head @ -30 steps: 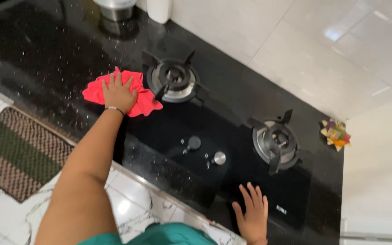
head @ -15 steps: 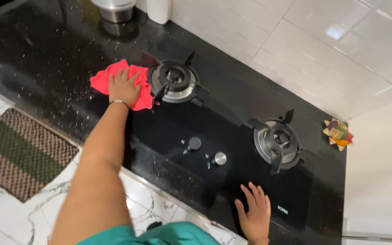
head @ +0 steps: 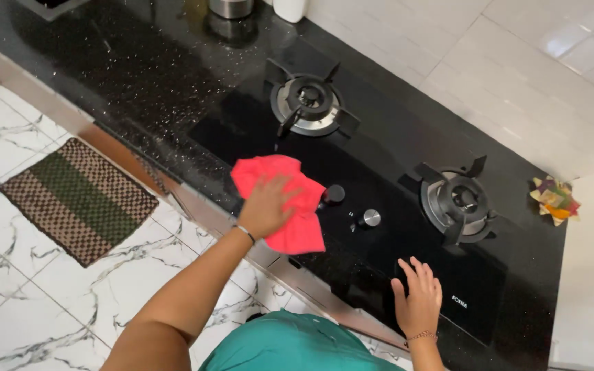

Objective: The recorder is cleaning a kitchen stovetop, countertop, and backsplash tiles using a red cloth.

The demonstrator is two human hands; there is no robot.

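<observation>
One hand does the work: the left hand [head: 264, 206] presses flat on the red cloth [head: 290, 206] at the glass hob's [head: 372, 178] front edge, just left of two knobs [head: 350, 206], while the right hand [head: 419, 299] rests spread and empty farther right.

Home kitchen, by everything I see from the head camera. Landmark: a black glass gas hob [head: 379, 185] set into a speckled black stone counter [head: 125, 75]. It carries two burners [head: 309, 103] with pan supports and two knobs [head: 369, 218] near its front edge. Behind the hob, a wall of pale glossy tiles [head: 517, 75]. Beyond its left end, the base of a steel vessel [head: 230, 7] stands on the counter. In front of the hob, below the counter edge, white marbled floor tiles [head: 29, 302] and a woven green-and-brown mat [head: 77, 199].
</observation>
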